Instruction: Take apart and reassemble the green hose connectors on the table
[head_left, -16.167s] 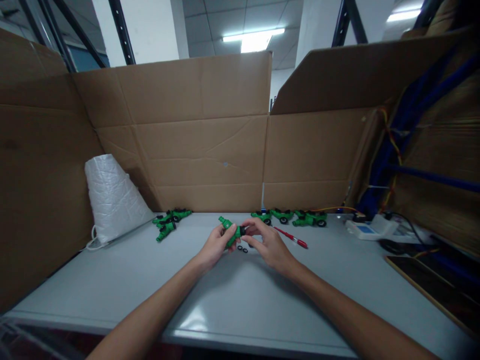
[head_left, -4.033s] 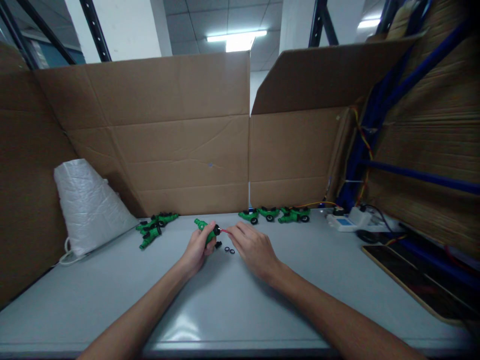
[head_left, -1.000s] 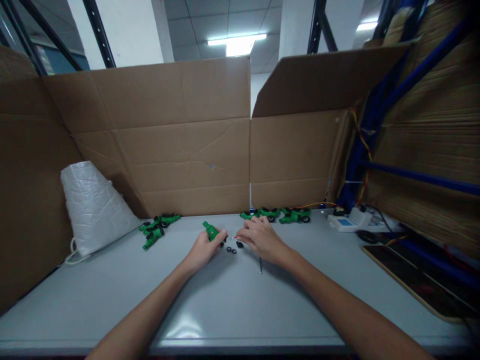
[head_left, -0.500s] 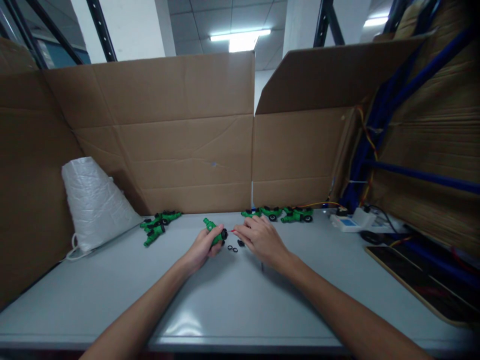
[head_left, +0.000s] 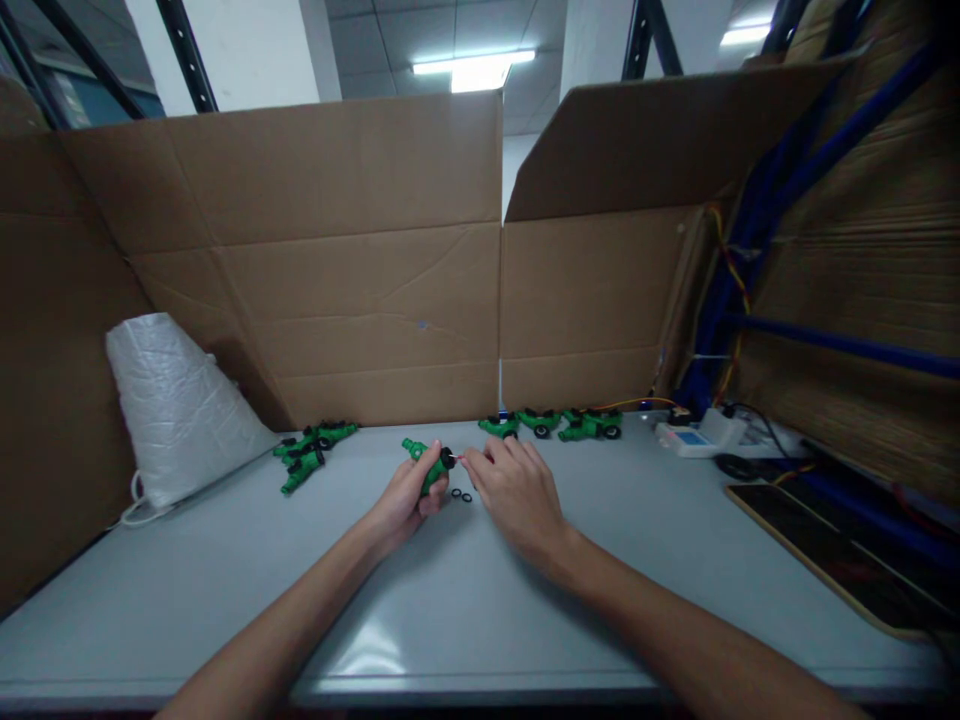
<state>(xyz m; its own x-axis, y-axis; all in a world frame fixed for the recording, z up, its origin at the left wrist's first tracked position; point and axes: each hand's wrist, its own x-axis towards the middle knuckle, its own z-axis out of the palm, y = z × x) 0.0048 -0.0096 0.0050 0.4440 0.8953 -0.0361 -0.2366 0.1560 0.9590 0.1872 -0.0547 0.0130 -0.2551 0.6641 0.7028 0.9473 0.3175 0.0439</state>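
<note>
My left hand (head_left: 409,492) grips a small green toy vehicle (head_left: 415,449) tilted above the table, with a black wheel (head_left: 448,458) at its right end. My right hand (head_left: 521,495) is closed in a pinch beside that wheel. From its fingertips a thin piece with a reddish part (head_left: 460,459) reaches to the wheel; the rest of it is hidden, and I cannot make out its kind. Two small black rings (head_left: 461,495) lie on the table between the hands.
Green toy vehicles with black wheels lie at the back left (head_left: 304,465) and back right (head_left: 589,425). A silvery bag (head_left: 180,410) leans at the left. Cardboard walls (head_left: 375,280) close off the back. At right are a power strip (head_left: 686,440) and a dark flat panel (head_left: 832,550).
My right hand has moved slightly left, bringing the thin piece up to the wheel. The black part beside the rings is now mostly covered by that hand. The view has shifted a little.
</note>
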